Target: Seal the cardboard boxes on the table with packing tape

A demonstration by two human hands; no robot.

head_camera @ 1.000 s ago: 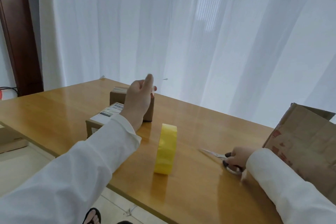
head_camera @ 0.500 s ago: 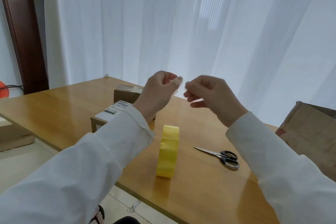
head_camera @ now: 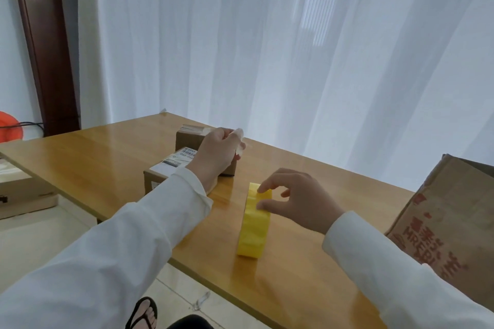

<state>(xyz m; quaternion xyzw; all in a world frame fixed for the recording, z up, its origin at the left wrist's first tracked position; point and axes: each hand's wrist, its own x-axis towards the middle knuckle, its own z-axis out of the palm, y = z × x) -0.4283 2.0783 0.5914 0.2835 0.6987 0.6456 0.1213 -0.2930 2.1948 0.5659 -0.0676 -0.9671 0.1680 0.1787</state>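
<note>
right hand (head_camera: 299,200): fingers loosely spread, tips touching top of roll, not yet gripping.
roll (head_camera: 254,221): yellow tape on edge on table (head_camera: 107,157), under right fingertips.
left hand (head_camera: 217,153): fingers curled, pinching a clear tape strip (head_camera: 239,141) at its fingertips.
boxes (head_camera: 171,168): two small ones just behind left fingers; far one shows tape on top.
progress: judged midway; strip not yet stuck down; near box seal cannot tell.

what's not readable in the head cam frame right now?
- Scissors: not visible in the head view, perhaps behind the right hand.
- Labelled box: partly covered by the left hand; label print too small.
- Large carton: cut off by the right edge.
- Clear tape strip in the left hand: blurred, length unclear.
</note>
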